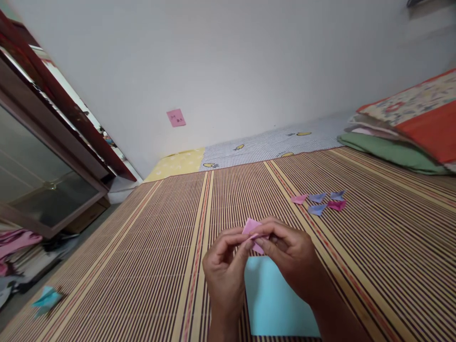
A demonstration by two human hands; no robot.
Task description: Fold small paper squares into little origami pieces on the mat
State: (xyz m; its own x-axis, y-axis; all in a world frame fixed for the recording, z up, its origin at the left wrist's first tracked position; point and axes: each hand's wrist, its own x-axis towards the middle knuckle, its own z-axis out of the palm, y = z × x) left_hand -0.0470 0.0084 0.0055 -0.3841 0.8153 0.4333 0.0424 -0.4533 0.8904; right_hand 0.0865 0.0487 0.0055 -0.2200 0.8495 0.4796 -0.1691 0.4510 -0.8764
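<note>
A small folded piece of pink paper [252,225] is pinched between both hands, above the striped mat. My left hand [226,259] grips its left side, with thumb and fingers closed together. On the other side, my right hand [290,247] pinches the paper near its middle, fingertips almost touching those of the left. The fingers cover part of the folds. Under the hands lies a flat light-blue sheet of paper [278,299], partly hidden by the right wrist.
Several small folded papers, among them a magenta one [337,204], lie to the right on the mat [171,237]. A teal folded paper [47,300] rests at the lower left edge. Folded bedding [399,152] is stacked at the right. A pink note [176,118] sticks to the wall.
</note>
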